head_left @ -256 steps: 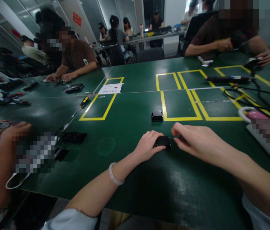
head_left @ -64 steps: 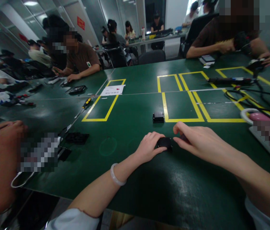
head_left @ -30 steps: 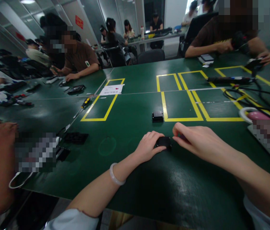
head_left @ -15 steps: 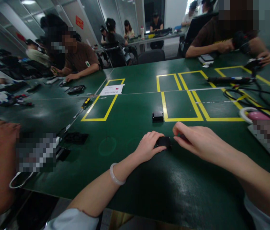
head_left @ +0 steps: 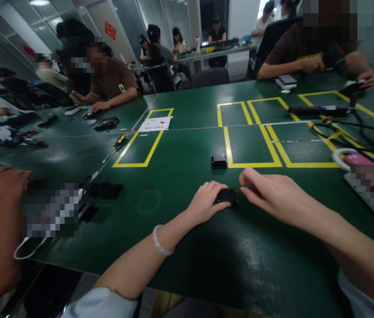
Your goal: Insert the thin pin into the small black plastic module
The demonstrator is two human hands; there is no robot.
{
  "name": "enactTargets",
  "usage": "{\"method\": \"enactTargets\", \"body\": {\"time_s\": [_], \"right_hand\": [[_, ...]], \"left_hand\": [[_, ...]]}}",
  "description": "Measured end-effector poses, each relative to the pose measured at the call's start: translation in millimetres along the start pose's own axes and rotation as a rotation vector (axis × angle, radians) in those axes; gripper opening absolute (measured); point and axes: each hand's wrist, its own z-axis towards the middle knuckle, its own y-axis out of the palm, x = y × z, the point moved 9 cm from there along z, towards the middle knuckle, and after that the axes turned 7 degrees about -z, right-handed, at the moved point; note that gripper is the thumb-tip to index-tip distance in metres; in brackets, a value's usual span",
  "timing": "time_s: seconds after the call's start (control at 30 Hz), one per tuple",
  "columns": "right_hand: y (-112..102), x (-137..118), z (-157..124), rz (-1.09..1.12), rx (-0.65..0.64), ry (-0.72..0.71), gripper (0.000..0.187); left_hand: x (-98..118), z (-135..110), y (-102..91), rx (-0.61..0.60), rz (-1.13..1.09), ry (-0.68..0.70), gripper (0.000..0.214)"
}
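Observation:
My left hand (head_left: 207,201) grips a small black rectangular block (head_left: 228,197) from its left side, thumb along the near edge and fingers at the far edge. The block rests on the green table (head_left: 180,238). Just to the right of it, apart from it, is my right hand (head_left: 263,190), with the fingers curled and the thumb close to the forefinger. Whether anything sits between those fingertips is hidden. Beyond my left hand stands a second black block (head_left: 219,161), touched by neither hand.
Yellow tape frames (head_left: 253,165) mark the tabletop. A screwdriver (head_left: 118,142) and a white paper (head_left: 155,124) lie to the left. Black cables (head_left: 356,137) and a pink round object (head_left: 359,160) are at right. A neighbour's arm (head_left: 1,221) reaches in at left; other people sit across.

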Motion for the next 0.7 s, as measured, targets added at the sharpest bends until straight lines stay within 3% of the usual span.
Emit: {"method": "enactTargets", "body": {"time_s": [0.3, 0.53, 0.7], "right_hand": [[-0.4, 1.8, 2.2, -0.053, 0.011, 0.039, 0.022], [-2.1, 2.7, 0.4, -0.009, 0.045, 0.01, 0.008], [-4.0, 1.6, 1.4, -0.026, 0.045, 0.021, 0.013]], "left_hand": [[0.7, 0.2, 0.4, 0.005, 0.012, 0.011, 0.036], [0.4, -0.4, 0.0, 0.011, 0.014, 0.006, 0.036], [0.5, -0.4, -0.1, 0.002, 0.014, -0.003, 0.036]]}}
